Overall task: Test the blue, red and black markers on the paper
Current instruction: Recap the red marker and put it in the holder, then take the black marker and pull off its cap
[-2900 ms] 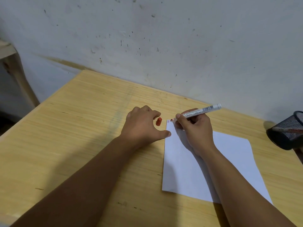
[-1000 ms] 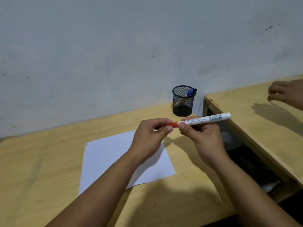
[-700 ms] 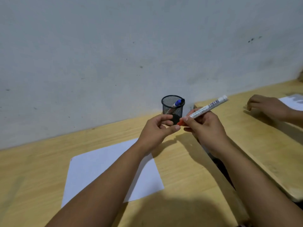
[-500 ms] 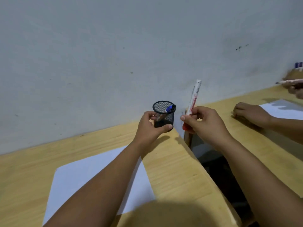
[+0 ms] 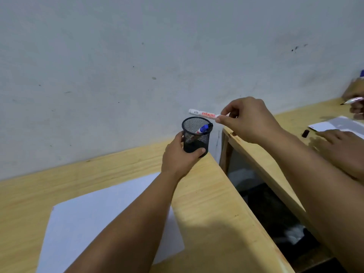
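My left hand [image 5: 180, 154] grips the black mesh pen cup [image 5: 197, 134], which stands at the far right corner of my wooden table [image 5: 212, 213]. A blue-capped marker [image 5: 202, 129] leans inside the cup, and a black cap tip shows at the rim beside it. My right hand [image 5: 250, 120] pinches the red marker [image 5: 204, 114] by one end and holds it level just above the cup's rim. The white paper [image 5: 84, 223] lies flat on the table near me, partly under my left forearm, with small red marks at its left corner.
The wall runs close behind the cup. A gap with dark floor [image 5: 266, 209] separates my table from a second wooden table [image 5: 291, 123] on the right. There another person's hands [image 5: 338, 146], a sheet of paper [image 5: 338, 125] and a dark cap [image 5: 305, 133] lie.
I capped the red marker after marking the paper. My left hand took hold of the cup. My right hand tipped the marker from upright to level and brought it over the cup.
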